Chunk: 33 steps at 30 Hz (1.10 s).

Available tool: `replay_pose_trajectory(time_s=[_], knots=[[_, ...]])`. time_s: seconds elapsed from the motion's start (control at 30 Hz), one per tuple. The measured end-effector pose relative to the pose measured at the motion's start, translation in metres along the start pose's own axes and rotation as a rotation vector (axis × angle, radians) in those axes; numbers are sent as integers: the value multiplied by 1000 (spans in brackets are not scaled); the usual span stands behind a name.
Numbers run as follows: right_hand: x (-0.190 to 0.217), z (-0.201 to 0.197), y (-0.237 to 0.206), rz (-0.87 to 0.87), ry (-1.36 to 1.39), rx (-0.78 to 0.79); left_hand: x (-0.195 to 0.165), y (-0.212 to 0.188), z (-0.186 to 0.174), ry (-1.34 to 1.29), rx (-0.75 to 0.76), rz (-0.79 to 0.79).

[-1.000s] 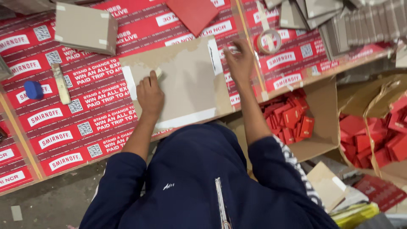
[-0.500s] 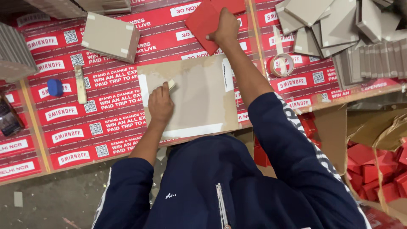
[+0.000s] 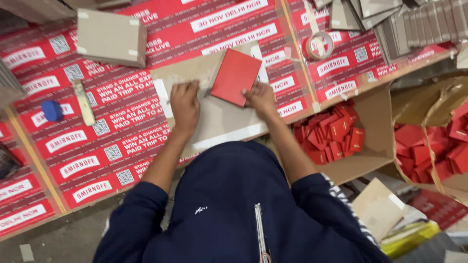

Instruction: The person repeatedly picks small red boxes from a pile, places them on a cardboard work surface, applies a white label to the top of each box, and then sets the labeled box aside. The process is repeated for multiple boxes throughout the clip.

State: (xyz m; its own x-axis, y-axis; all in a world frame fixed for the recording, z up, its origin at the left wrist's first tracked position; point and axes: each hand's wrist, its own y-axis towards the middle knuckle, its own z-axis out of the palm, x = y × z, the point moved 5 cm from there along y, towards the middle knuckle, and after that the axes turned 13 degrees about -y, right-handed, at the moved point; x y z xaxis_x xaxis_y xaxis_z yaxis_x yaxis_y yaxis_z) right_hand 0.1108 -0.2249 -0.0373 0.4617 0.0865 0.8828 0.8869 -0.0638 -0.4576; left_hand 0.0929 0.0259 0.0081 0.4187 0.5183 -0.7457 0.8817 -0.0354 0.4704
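Beside the table, our carton [image 3: 375, 146] holds loose red pieces [image 3: 334, 136]. Our right hand [image 3: 261, 100] grips a red card [image 3: 235, 77] over the board [image 3: 219, 117]; left hand [image 3: 184, 104], fingers curled, presses the board.

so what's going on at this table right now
A person in a dark blue top works at a table covered in red printed sheets. The right hand holds a red card by its lower edge, tilted above a flat brown board. The left hand presses on that board. A tape roll lies further back, and an open carton of small red boxes sits to the right.
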Motion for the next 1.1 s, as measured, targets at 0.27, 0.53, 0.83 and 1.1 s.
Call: replay_pose_trajectory(time_s=[0.27,0.53,0.83,1.1], knots=[[-58,5,-12,139,3,52,-6,85,67,-128,351,272],[-55,4,-9,75,34,-9,2,24,64,-71,485,308],[-55,24,-15,95,215,-73,-20,-73,13,-23,347,12],[-49,43,-20,61,304,-109,-15,-48,54,273,97,1]])
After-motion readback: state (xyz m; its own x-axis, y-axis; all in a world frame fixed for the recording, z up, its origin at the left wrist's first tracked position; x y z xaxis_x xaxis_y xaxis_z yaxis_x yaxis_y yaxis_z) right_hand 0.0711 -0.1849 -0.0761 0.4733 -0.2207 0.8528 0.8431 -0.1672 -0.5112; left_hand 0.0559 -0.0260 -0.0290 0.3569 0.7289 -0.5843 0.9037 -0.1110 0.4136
